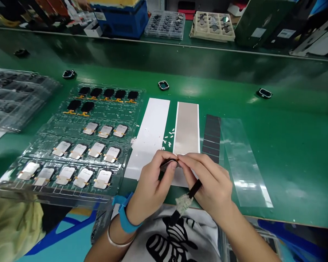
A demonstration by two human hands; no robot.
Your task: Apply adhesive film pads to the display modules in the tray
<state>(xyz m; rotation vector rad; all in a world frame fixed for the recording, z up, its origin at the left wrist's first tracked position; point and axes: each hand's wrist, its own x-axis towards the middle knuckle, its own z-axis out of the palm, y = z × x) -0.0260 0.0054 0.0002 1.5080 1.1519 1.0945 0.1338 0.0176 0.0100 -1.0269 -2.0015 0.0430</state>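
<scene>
My left hand (153, 183) is closed around a small watch screen (167, 166), mostly hidden by the fingers. My right hand (214, 182) pinches at the orange end of that screen, fingertips almost touching the left ones. A thin black tool (195, 188) wrapped in clear tape is tucked in my right hand, its back end pointing down to my shirt; its tip is hidden. Left of my hands, a clear plastic tray (79, 196) holds several watch screens, some with pale backs (103, 179) up, others black side (108, 93) up, with orange flex cables.
A white strip sheet (153, 120), a beige backing sheet (187, 120), a black strip sheet (211, 133) and a clear film (246, 163) lie on the green table (297, 156). White scraps (168, 137) lie between sheets. Watch cases (163, 85) stand behind. Stacked trays (13, 98) are at left.
</scene>
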